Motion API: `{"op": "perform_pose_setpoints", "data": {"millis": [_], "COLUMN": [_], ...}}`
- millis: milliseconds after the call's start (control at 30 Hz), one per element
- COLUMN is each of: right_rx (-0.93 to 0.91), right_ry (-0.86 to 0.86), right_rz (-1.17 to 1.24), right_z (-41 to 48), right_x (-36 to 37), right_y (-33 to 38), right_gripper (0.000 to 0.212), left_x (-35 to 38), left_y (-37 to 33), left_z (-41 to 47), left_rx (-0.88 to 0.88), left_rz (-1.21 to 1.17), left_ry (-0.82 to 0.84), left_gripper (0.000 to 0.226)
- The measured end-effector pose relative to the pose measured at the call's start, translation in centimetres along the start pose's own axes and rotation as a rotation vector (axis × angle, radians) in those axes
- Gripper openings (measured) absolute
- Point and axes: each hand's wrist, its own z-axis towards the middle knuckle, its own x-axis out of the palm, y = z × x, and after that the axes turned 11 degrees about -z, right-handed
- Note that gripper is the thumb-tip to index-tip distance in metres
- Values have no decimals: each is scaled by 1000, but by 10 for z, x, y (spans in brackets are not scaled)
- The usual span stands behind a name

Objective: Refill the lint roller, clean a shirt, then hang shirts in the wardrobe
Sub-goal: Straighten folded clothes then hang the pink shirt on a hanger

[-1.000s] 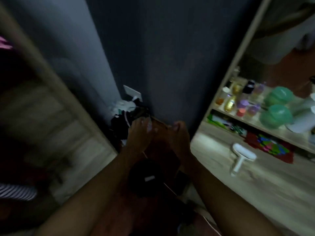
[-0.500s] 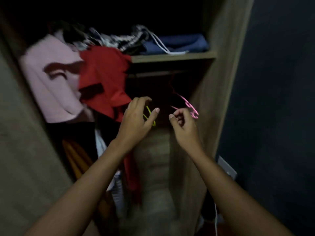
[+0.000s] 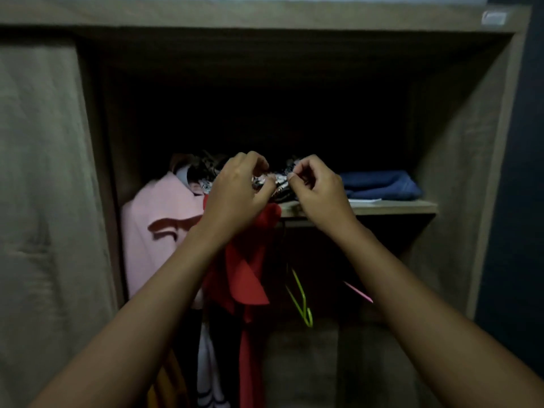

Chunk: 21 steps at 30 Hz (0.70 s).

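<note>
Now patterned garment (image 3: 272,184) between fingertips (image 3: 290,175)

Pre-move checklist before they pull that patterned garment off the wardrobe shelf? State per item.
1. Left hand pinching the black-and-white patterned garment: ok.
2. Right hand pinching the same cloth: cannot tell, fingers closed at its edge.
3. Garment free of the red garment and pink garment draped over the shelf edge: cannot tell, they crowd it.
4. Folded blue garment clear of the pull: ok, lies apart.
5. Empty hanger ready: ok, green hanger hangs below.
6. Lighting: not ok, dim.
</note>
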Motion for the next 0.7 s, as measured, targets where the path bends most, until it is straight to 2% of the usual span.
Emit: {"op": "perform_pose_setpoints", "data": {"millis": [67, 167, 267, 367, 500, 700], "right_rx": [-32, -139, -188, -211, -242, -316], "right_ry": [53, 264, 442, 559, 569, 476], "right_rz": [-56, -294, -553, -649, -696, -814], "right_z": [17, 40, 55, 66, 73, 73], "right_x": [1, 3, 1, -2, -1, 15], "right_y": [-3, -9, -9, -13, -23, -25], "right_gripper": [9, 39, 61, 74, 80, 86], "left_x": [-1, -6, -6, 0, 5, 0], "left_y": [7, 15, 22, 21, 24, 29], "left_z": [13, 30, 41, 44, 53, 74], "left_rx": [-65, -213, -271, -228, -212, -292], "left_rz": [90, 219, 257, 335, 345, 268], "left_ry": [79, 255, 378, 494, 441, 322], "left_gripper": [44, 74, 83, 66, 25, 19]}}
